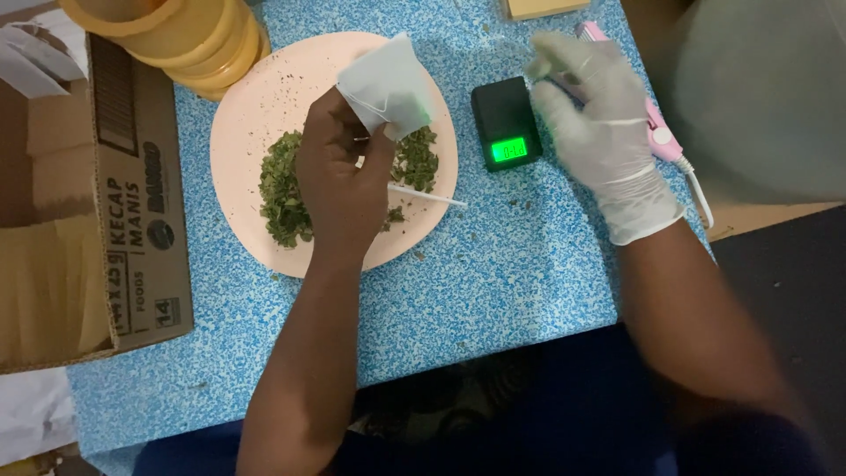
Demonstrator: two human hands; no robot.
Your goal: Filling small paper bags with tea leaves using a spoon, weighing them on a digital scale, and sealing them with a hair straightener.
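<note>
Left hand pinches a white paper bag over green leaves on the pink plate, gloved right hand grips a pink tool.

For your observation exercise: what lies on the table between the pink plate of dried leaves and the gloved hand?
In the head view, a small black pocket scale with a lit green display sits between the pink plate and the gloved right hand, on the blue speckled table.

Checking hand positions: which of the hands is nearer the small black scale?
Right. The gloved right hand is just beside the scale; the left hand is over the pink plate.
</note>
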